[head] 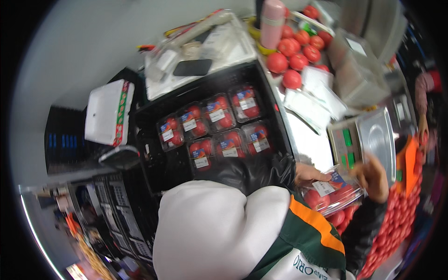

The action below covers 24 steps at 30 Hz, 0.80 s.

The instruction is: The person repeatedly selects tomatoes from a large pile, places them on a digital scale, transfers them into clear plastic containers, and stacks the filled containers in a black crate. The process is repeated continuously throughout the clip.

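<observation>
My left hand [307,174] grips a clear plastic pack of tomatoes [330,191] by its upper left side. The pack bears a blue and orange label and a white printed sticker. My right hand [372,179], blurred by motion, is over the pack's right end beside the digital scale [344,140]; its fingers look apart, with nothing visible between them. Loose tomatoes [343,217] show just below the pack. To the left, a black plastic crate [154,175] holds several labelled tomato packs [224,112] in two rows, the near ones partly hidden by my left sleeve.
Loose tomatoes [297,49], a pink flask [272,24] and white paper sheets [311,101] lie beyond the metal counter [309,148]. A foam box lid [201,52] carries a dark phone [192,67]. Another person's arm [421,101] reaches toward a large tomato pile [395,213] at right.
</observation>
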{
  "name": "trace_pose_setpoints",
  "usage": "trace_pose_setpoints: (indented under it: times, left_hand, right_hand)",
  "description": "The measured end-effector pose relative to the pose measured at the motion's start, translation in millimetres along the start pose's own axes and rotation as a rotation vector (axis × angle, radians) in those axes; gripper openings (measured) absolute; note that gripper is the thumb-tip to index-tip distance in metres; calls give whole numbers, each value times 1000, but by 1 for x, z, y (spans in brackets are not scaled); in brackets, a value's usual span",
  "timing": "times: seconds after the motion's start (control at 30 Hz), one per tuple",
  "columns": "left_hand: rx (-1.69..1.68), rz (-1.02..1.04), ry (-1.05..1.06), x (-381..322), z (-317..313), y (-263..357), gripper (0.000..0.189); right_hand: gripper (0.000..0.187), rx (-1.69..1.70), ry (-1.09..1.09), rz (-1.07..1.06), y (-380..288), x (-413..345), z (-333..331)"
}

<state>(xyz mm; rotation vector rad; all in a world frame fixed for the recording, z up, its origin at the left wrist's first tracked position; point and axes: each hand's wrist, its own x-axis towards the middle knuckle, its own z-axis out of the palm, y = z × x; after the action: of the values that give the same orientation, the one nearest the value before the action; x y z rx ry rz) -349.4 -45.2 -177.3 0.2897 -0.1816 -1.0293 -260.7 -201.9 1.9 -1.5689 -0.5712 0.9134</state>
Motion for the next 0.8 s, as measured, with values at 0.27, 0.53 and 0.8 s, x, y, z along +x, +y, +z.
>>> trace_pose_setpoints:
  times: [0.27,0.53,0.8]
  left_hand:
    - [-196,704,192,-125,-18,-18,47]
    - [74,849,1264,-386,-4,-97,44]
    - [568,-196,2617,-471,-71,-199,55]
  right_hand:
    - [23,76,238,-98,55,-49,5]
    - [23,-690,125,249,220,-27,50]
    - [27,-466,429,273,243,-17,48]
